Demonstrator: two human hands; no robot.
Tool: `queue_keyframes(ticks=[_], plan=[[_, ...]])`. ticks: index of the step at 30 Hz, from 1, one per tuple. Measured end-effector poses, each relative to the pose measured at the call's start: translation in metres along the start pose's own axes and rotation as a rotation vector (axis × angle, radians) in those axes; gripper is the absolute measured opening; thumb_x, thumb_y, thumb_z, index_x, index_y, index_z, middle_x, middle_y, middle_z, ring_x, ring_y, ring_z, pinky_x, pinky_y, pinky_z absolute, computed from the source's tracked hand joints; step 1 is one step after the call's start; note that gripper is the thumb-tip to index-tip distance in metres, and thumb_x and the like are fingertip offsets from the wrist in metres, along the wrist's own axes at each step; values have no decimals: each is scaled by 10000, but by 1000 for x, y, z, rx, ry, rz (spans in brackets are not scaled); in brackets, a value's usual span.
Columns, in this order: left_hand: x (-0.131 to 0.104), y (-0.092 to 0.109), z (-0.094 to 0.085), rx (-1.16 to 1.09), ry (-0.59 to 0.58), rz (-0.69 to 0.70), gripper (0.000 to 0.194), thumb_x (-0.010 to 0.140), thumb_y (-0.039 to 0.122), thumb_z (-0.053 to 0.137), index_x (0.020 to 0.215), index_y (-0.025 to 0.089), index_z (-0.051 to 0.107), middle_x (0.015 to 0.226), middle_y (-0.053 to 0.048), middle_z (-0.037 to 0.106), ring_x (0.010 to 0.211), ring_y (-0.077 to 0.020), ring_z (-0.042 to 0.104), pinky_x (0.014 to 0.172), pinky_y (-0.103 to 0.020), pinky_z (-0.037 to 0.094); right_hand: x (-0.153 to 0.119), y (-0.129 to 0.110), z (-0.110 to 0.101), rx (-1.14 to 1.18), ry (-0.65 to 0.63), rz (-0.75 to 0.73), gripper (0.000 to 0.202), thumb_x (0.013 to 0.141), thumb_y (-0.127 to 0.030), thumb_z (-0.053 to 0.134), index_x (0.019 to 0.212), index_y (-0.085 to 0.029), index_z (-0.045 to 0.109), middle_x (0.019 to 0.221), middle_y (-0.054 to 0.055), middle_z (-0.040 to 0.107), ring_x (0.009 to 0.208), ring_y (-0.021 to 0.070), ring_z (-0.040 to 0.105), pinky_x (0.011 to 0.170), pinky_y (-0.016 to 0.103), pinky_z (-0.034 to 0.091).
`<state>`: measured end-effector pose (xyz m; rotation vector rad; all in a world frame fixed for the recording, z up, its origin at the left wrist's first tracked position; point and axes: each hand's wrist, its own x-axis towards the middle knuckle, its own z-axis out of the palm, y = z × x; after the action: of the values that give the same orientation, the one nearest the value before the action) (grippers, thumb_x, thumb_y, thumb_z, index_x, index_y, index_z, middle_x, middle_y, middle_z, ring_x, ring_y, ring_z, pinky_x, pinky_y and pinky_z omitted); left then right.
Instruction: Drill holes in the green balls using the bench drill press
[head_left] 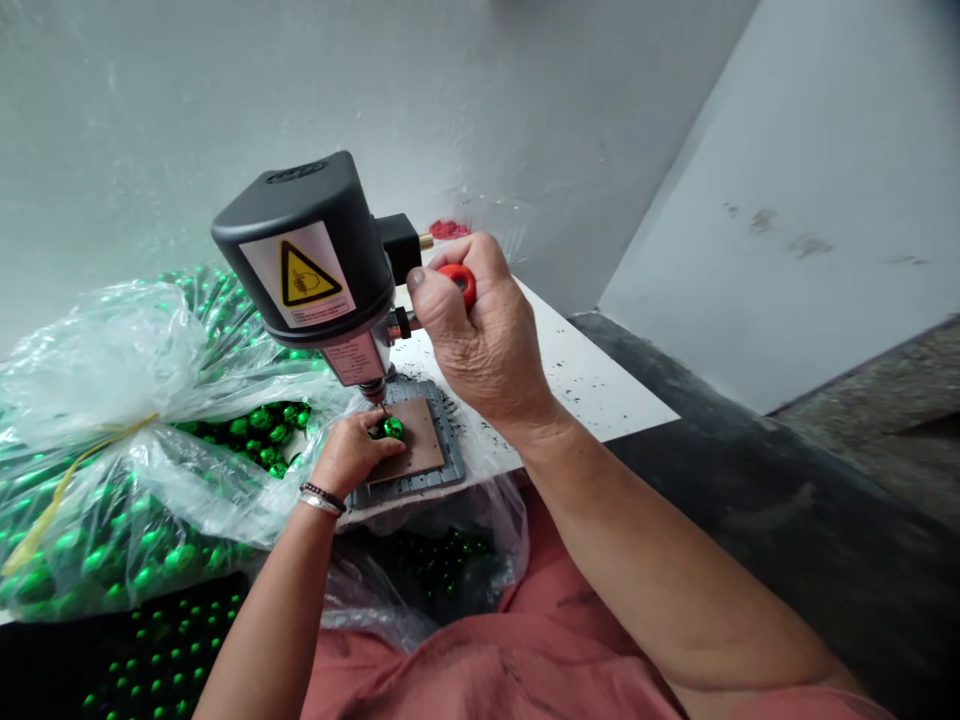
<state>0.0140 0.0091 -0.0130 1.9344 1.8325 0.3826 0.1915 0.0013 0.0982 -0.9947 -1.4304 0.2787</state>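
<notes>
A small bench drill press (307, 260) with a black housing and a warning sticker stands on the white table. My right hand (487, 330) is closed around the red knob (459, 285) of its lever. Under the bit, my left hand (356, 448) pinches a shiny green ball (392, 428) between thumb and fingers. That ball rests on a brown board (420, 440), which lies on the grey drill base (452, 455). The bit's tip is close above the ball; whether it touches cannot be made out.
Clear plastic bags (105, 400) of green balls crowd the left side. Loose green balls (262, 430) lie beside the drill. Dark shavings dot the white table (600, 390). An open plastic bag (514, 530) with green balls hangs below the front edge. Grey wall (562, 100) stands behind.
</notes>
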Motion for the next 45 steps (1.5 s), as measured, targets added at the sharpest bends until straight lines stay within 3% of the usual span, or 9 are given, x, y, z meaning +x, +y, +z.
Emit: queue_keyframes(ticks=[4,10,16,22,35,45], plan=[[5,-3,4,58,11,50,465,678,415,693,1093,205,684,949,-49,700,848,-202,627,759,-284,460,-3,-1,-2,28,-17,8,258,849,-467,443,811,-213,464,667,-54,439,569,40,417,551,188,433],[4,-3,7,166,17,21,399,681,422,685,1050,271,691,935,-27,704,835,-189,622,693,-255,423,-16,-1,-6,4,-19,65,242,822,-454,475,808,-212,473,612,-68,449,530,44,397,550,199,416],[-1,0,7,168,39,29,347,701,399,666,1022,272,699,940,-23,707,842,-195,631,703,-261,422,-32,2,-8,-53,-20,23,144,803,-341,488,766,-206,459,612,-65,485,533,46,419,593,208,430],[-2,1,7,182,55,32,335,708,408,665,1008,264,702,978,-37,709,890,-217,639,738,-275,428,-47,7,-4,-64,22,34,143,833,-340,467,787,-205,454,599,-63,457,515,44,410,573,205,417],[-2,5,8,227,39,-5,367,705,440,659,1031,275,693,988,-30,712,904,-219,637,715,-270,425,-29,1,0,-75,83,-34,125,824,-316,449,754,-212,443,591,-58,440,506,43,403,548,188,413],[-3,6,9,259,43,-23,418,715,445,645,1105,295,662,1064,-20,700,962,-213,627,764,-266,433,-51,20,0,-65,93,-123,105,830,-298,493,813,-195,482,640,-56,529,501,29,446,532,183,422]])
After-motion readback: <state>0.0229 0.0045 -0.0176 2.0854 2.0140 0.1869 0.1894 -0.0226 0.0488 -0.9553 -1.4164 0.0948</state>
